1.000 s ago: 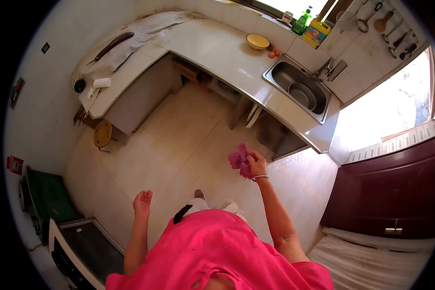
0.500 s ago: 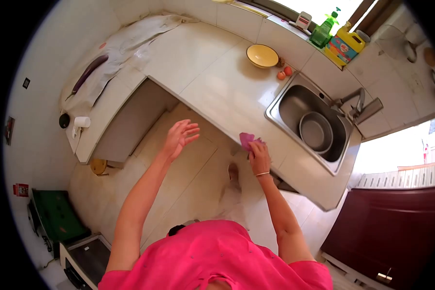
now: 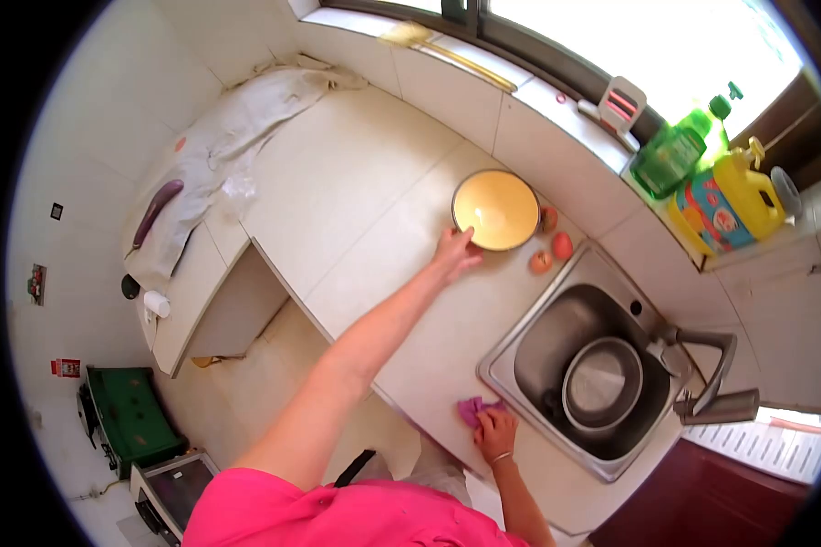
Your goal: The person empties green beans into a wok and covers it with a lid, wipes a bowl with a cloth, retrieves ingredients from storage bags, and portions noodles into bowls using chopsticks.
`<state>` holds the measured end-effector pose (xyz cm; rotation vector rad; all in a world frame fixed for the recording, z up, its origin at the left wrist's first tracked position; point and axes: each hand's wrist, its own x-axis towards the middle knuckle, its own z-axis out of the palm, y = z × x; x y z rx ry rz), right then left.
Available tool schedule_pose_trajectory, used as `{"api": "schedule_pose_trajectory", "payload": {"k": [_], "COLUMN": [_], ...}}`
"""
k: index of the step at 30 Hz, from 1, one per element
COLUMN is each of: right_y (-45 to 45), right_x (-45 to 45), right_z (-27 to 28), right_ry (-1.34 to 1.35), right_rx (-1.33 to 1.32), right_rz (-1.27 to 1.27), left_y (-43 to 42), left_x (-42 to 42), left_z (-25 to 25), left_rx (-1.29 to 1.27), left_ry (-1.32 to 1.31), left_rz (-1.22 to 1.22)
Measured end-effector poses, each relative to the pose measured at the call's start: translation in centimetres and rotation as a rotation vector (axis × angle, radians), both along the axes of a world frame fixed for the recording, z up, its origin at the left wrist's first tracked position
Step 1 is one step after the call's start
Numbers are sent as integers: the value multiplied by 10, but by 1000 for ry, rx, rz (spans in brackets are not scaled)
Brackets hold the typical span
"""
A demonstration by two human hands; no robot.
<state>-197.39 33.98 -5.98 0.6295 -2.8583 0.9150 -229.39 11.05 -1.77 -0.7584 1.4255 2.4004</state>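
Note:
My left hand (image 3: 454, 257) is at the near-left rim of a yellow bowl (image 3: 497, 205), fingers hooked at its edge and the thumb low beside it. The bowl stands on the pale counter (image 3: 365, 201), its inside showing nothing but a shine. Near the front edge of the counter, my right hand (image 3: 495, 432) is closed on a crumpled purple cloth (image 3: 477, 410) and rests it on the surface, left of the sink. Beside the bowl are two round reddish tomatoes (image 3: 563, 245) and a browner round item (image 3: 547, 218), partly hidden.
A steel sink (image 3: 531, 337) with a metal basin (image 3: 602, 383) and a faucet (image 3: 711, 365) is at the right. Green bottles (image 3: 670, 164) and a yellow jug (image 3: 725, 205) line the sill. An eggplant (image 3: 158, 211) lies on white sheeting (image 3: 219, 137) at the far left.
My left hand has moved from above the floor to the bowl's rim. My right hand has brought the purple cloth from the counter's edge onto the counter near the sink. The view has shifted closer.

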Motion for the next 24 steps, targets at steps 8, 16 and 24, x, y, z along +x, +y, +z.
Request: {"api": "schedule_pose_trajectory", "payload": {"k": [8, 16, 24], "right_y": [1, -7, -25], "right_x": [-3, -9, -66], "right_z": [-1, 12, 138], "right_ry": [-14, -114, 28], "right_rx": [21, 58, -418], "right_rz": [-5, -19, -259], "left_y": [3, -7, -15], "left_x": [-16, 7, 76], "left_z": [-2, 68, 141], "left_rx": [1, -204, -867], "left_ry": [31, 19, 712], "left_rz": [36, -133, -125]}}
